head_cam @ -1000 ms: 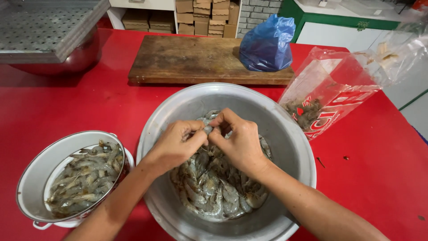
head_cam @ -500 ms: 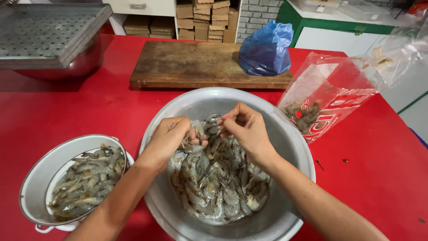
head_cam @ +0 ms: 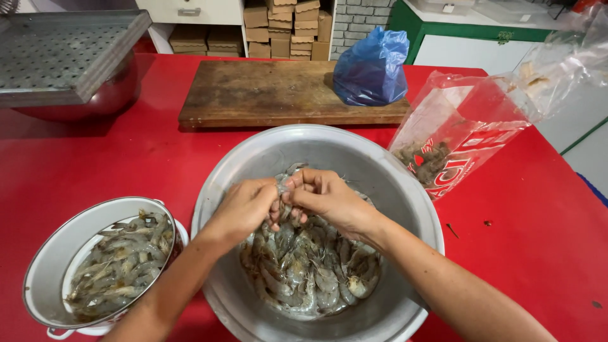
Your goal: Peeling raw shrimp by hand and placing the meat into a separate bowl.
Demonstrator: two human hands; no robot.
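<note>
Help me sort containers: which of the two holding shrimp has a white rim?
The pot at lower left, white-rimmed; the bigger bowl under both hands is bare metal.

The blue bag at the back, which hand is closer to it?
Right. The right hand is over the bowl on the side toward the blue bag; the left hand is beside it, farther left. Both pinch one shrimp.

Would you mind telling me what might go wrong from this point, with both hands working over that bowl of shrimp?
1. The left hand and right hand pinch one wet shrimp between them; their grip may slip and drop it into the big metal bowl.
2. The clear plastic bag leans against the bowl's rim, so a nudge might tip it and spill its scraps onto the red table.
3. Sharp shrimp spines could prick bare fingers.
</note>
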